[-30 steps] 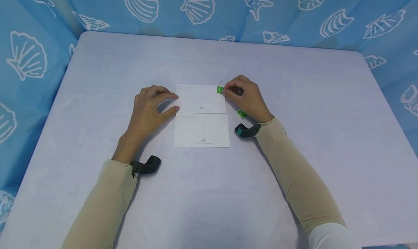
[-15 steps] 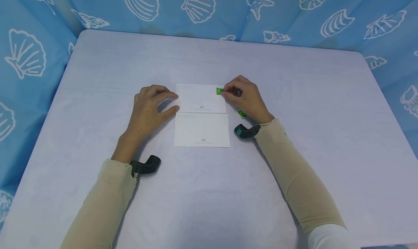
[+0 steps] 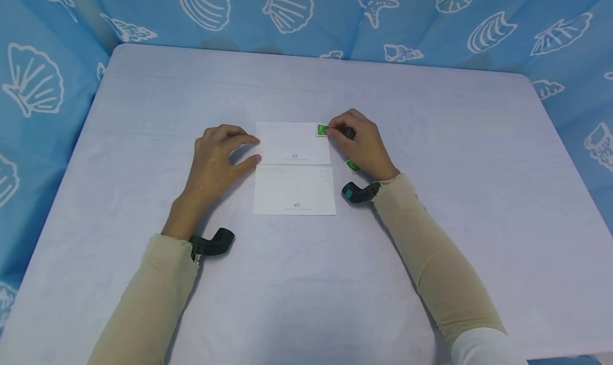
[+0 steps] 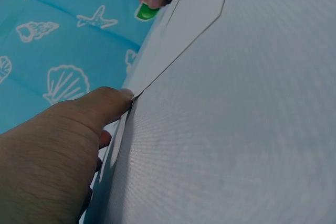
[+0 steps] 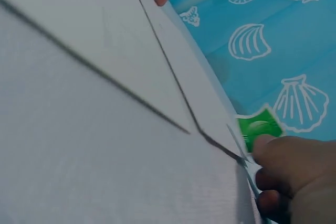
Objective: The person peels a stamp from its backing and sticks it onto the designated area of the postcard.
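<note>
My right hand (image 3: 361, 144) pinches a small green stamp (image 3: 322, 130) by its right side, between thumb and index finger. The stamp overlaps the top right corner of the upper white postcard (image 3: 289, 141); in the right wrist view it stands tilted up over that corner. At the postcard's left edge, the thumb and index finger of my left hand (image 3: 213, 157) touch it, spread apart. A lower postcard (image 3: 294, 189) lies directly below, edge to edge with the upper one. Beside my right wrist lies a second green stamp (image 3: 352, 166), partly covered by the hand.
A pale cloth covers the table (image 3: 297, 280). Behind it and along its sides hangs a blue curtain (image 3: 330, 14) with white shell prints. Black cameras sit on the left wrist (image 3: 215, 242) and the right wrist (image 3: 359, 192).
The stamp in my right hand tips and dips slightly, then comes back up at the postcard's corner. My left hand stays at the card's left edge.
</note>
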`<state>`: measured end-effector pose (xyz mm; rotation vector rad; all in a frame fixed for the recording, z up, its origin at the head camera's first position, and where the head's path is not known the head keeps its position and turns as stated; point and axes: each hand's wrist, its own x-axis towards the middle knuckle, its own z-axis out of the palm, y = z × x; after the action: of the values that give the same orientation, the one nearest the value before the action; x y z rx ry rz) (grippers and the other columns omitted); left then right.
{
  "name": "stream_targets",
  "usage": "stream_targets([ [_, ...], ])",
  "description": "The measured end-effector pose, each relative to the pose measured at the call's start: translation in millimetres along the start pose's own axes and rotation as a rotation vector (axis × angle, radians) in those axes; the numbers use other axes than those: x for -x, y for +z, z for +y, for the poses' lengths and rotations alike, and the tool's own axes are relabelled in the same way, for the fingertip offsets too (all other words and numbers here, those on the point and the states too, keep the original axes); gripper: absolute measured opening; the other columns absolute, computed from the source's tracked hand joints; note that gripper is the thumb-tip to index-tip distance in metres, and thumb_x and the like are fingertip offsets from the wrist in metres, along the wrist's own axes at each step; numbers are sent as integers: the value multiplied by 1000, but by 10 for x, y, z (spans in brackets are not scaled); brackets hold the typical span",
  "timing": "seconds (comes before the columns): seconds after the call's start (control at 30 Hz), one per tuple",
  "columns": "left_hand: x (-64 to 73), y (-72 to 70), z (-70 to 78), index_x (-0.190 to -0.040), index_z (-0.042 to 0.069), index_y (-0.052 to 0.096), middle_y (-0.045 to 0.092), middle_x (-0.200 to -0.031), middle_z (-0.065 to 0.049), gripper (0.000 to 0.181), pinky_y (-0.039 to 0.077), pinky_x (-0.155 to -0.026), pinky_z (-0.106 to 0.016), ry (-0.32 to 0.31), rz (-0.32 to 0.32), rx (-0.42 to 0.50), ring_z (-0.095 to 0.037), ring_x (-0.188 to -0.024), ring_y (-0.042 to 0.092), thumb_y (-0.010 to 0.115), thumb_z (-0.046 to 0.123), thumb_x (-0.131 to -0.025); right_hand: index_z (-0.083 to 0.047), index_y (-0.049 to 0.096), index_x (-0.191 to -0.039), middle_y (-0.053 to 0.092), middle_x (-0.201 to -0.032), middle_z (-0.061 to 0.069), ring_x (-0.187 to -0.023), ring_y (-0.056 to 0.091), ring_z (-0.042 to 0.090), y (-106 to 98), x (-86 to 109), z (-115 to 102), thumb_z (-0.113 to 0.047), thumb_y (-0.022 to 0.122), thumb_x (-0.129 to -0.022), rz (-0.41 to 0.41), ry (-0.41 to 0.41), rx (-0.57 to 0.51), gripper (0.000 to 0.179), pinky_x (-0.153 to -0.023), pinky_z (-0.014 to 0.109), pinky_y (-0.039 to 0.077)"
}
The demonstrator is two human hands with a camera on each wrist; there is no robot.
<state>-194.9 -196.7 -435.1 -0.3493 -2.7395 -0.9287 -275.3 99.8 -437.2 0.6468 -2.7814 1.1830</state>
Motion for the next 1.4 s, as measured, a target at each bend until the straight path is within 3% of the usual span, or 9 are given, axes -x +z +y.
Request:
stream_targets([
  [0.23, -18, -4, 9, -105, 22, 69, 53, -115, 0, 27, 26, -93, -43, 11, 0, 6, -24, -115, 39, 71, 32, -80, -20, 64, -96, 52, -91, -9, -78, 46, 5, -2, -5, 19, -33, 63, -86, -15, -57, 17, 16, -68, 24, 41],
  [0.53, -29, -19, 2, -105, 21, 69, 53, -115, 0, 27, 27, -92, -44, 15, 5, 7, -25, -115, 39, 71, 32, -80, -16, 62, -98, 49, -94, -7, -83, 47, 7, 0, -19, -77, -29, 61, -88, -51, 18, 49, 16, -74, 23, 43],
  [0.77, -29, -19, 3, -105, 21, 68, 53, -116, 0, 28, 26, -94, -44, 10, 6, 5, -24, -115, 39, 71, 33, -80, -13, 54, -117, 45, -100, -1, -84, 45, 10, 21, -36, -87, -28, 61, -88, -43, 23, 103, 33, -75, 24, 41],
  [0.87, -28, -13, 9, -105, 21, 68, 53, -116, 0, 28, 26, -94, -44, 4, 0, -2, -24, -115, 38, 71, 33, -80, -12, 52, -119, 46, -101, 0, -85, 44, 10, 22, -27, -70, -25, 61, -88, 7, -35, 101, 35, -75, 25, 41],
  [1.07, -11, -9, 12, -106, 21, 68, 53, -116, 0, 29, 26, -95, -44, -4, -6, 1, -24, -116, 38, 71, 34, -80, -10, 63, -101, 53, -104, -1, -94, 49, 11, 17, 10, -80, -14, 60, -88, 161, -281, 66, 14, -81, 27, 42],
  [1.2, 7, -16, 9, -106, 21, 68, 53, -116, 0, 29, 25, -96, -46, -9, -7, 14, -25, -116, 39, 71, 34, -80, -8, 68, -98, 58, -106, -1, -103, 51, 12, 32, 47, -98, -12, 60, -87, 143, -398, 62, 15, -89, 26, 42],
  [1.4, 10, -12, 13, -106, 21, 68, 53, -116, 0, 29, 25, -96, -45, -9, -11, 12, -25, -116, 39, 71, 34, -80, -6, 69, -101, 60, -109, 3, -106, 52, 14, 38, 68, -106, -9, 59, -86, 157, -454, 103, 18, -90, 25, 42],
])
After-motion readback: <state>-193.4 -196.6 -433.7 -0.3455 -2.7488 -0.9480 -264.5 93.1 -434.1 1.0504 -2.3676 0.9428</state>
